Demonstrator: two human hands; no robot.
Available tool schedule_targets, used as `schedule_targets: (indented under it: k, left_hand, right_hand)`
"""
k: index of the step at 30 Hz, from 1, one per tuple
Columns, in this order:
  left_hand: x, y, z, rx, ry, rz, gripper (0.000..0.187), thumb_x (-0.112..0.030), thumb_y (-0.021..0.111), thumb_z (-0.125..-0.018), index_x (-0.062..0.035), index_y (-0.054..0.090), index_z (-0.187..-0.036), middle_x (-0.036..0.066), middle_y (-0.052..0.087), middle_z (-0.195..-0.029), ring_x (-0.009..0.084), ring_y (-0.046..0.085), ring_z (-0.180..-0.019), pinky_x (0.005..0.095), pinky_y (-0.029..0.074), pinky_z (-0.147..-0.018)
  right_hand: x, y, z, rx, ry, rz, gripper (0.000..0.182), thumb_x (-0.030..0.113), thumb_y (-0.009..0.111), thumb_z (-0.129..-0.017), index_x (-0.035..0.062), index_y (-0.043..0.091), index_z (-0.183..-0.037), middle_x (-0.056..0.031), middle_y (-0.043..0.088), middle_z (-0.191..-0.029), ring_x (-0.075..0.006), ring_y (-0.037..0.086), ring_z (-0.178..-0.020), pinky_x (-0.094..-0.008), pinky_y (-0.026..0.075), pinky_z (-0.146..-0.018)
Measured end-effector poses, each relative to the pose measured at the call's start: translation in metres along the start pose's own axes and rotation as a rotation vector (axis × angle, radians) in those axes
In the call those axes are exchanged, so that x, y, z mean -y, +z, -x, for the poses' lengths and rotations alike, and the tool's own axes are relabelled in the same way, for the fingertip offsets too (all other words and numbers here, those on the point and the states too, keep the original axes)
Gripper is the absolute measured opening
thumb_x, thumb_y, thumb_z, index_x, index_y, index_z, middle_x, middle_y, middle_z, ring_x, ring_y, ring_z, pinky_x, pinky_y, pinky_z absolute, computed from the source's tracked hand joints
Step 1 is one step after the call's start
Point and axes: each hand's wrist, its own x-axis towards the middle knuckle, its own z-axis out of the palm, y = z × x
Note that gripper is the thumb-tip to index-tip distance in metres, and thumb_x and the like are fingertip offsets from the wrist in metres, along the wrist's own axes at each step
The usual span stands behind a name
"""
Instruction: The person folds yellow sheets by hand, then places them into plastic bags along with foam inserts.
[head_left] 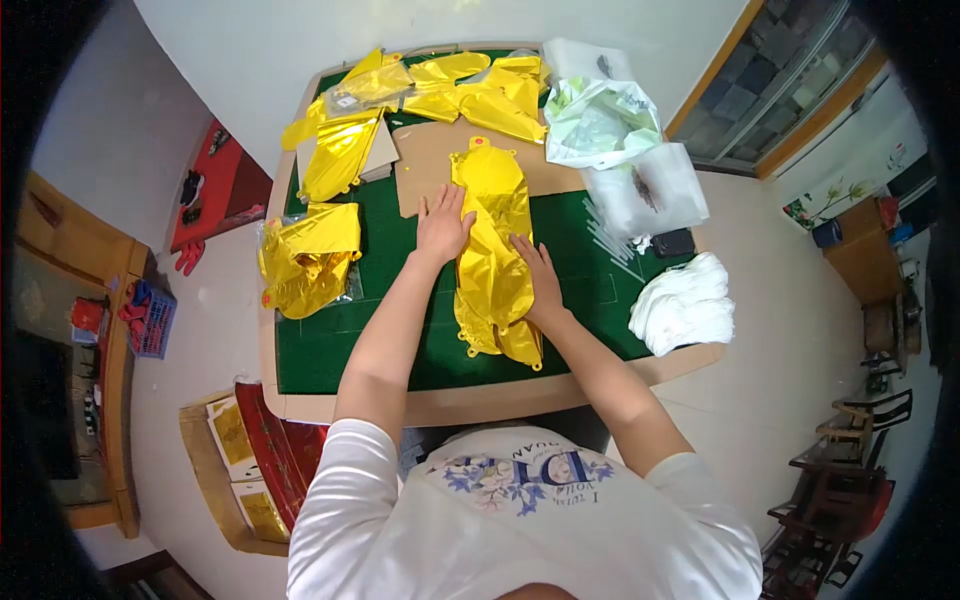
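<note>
A flat gold foil balloon [488,210] with small tabs along its edges lies lengthwise in front of me on the green-topped table [400,370]. Its far end rests on a piece of brown cardboard [420,150]. My left hand [441,225] lies open on the balloon's left edge, fingers pointing away from me. On the right edge, lower down, my right hand [540,275] is also open, with its fingertips on the wrinkled foil. Neither hand grasps anything.
More gold foil pieces [500,95] lie along the far edge, and a folded bundle [315,255] sits at left. On the right are plastic bags [605,120], thin clear sticks [610,240], a black phone-like object [673,243] and a white cloth heap [685,305].
</note>
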Motion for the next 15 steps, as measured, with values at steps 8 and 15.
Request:
schedule_targets:
  k: [8, 15]
  left_hand:
    - [0.002, 0.014, -0.005, -0.087, -0.028, 0.037, 0.059, -0.042, 0.035, -0.1, -0.0087, 0.027, -0.148, 0.007, 0.025, -0.155, 0.0203, 0.018, -0.144, 0.05, 0.01, -0.116]
    - [-0.007, 0.017, 0.009, -0.293, -0.002, -0.024, 0.056, -0.036, 0.042, -0.098, -0.0071, 0.033, -0.145, 0.008, 0.03, -0.152, 0.0236, 0.022, -0.143, 0.0504, 0.014, -0.116]
  right_hand:
    - [0.006, -0.007, -0.001, 0.043, 0.043, -0.031, 0.103, 0.022, 0.083, -0.06, 0.0043, 0.027, -0.145, -0.0099, 0.03, -0.15, -0.0243, 0.024, -0.141, -0.0427, 0.015, -0.118]
    - [-0.004, 0.005, 0.001, 0.071, -0.032, 0.183, 0.097, 0.022, 0.079, -0.064, 0.0031, 0.029, -0.145, -0.0094, 0.027, -0.152, -0.0253, 0.021, -0.143, -0.044, 0.015, -0.117]
